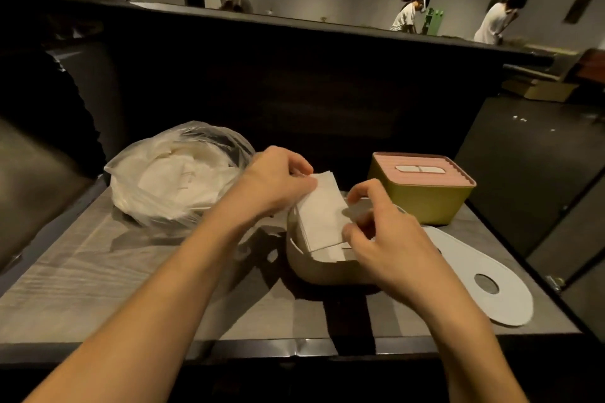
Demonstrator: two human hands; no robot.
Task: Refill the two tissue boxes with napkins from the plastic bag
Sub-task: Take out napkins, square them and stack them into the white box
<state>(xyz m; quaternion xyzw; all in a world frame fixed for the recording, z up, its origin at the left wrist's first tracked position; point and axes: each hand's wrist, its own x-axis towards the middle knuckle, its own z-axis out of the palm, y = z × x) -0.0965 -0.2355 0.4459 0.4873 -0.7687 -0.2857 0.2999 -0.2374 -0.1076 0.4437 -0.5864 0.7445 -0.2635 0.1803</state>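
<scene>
Both hands set a napkin stack into the open white tissue box.

The left hand pinches the napkins at their far edge; the right hand, fingers curled, pinches the near side above the white box. The plastic bag lies left, the green box with its pink lid behind, the white lid right. No writing is legible.

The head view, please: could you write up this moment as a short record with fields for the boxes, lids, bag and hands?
open box: white tissue box, lid off, near table edge
napkins: stack of napkins tilted, partly inside the white box
left hand: left hand holds the stack's far end
right hand: right hand pinches its near side
loose lid: white lid flat, right of the white box
second box: green box, pink lid on
supply: plastic bag, napkins inside, open
</scene>
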